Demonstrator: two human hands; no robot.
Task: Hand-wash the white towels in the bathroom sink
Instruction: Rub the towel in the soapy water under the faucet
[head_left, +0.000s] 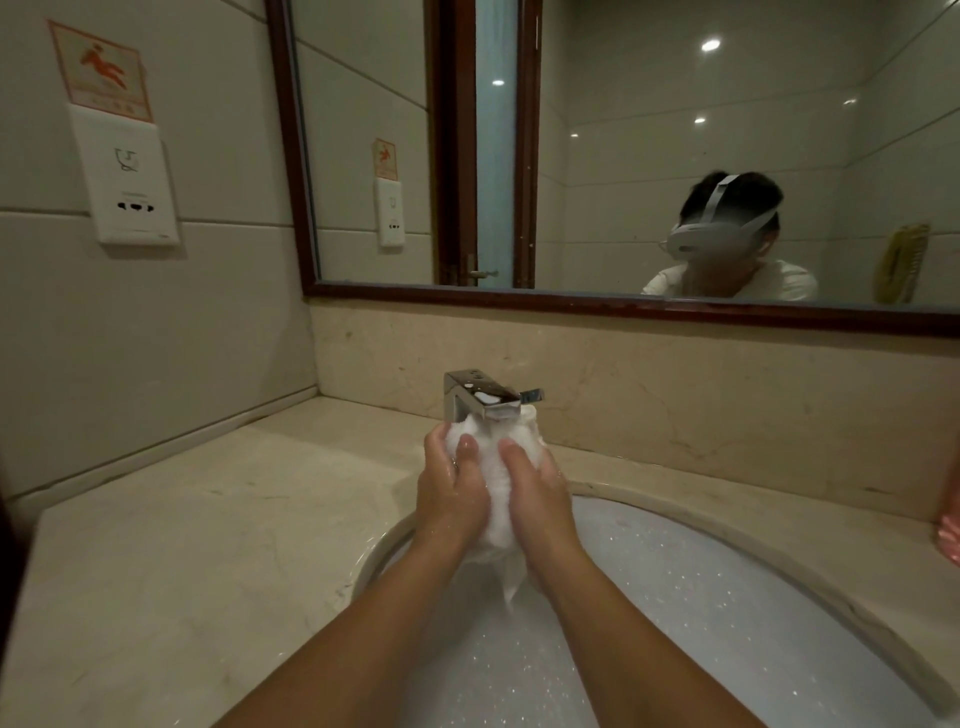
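Observation:
A wet white towel (494, 493) is bunched up between both my hands, held above the sink (769, 551) and just under the chrome faucet (483, 397). My left hand (451, 493) grips its left side, thumb pressed into the cloth. My right hand (537, 499) grips the right side, its thumb also on top. A twisted tail of the towel hangs below my hands and drips into the foamy, milky water that fills the basin. The far part of the towel is hidden behind the faucet spout.
A beige marble counter (182, 545) surrounds the sink, with a wide stretch on the left. A wall socket plate (132, 189) sits on the left wall. A framed mirror (623, 156) spans the back wall. A pinkish object (950, 530) shows at the right edge.

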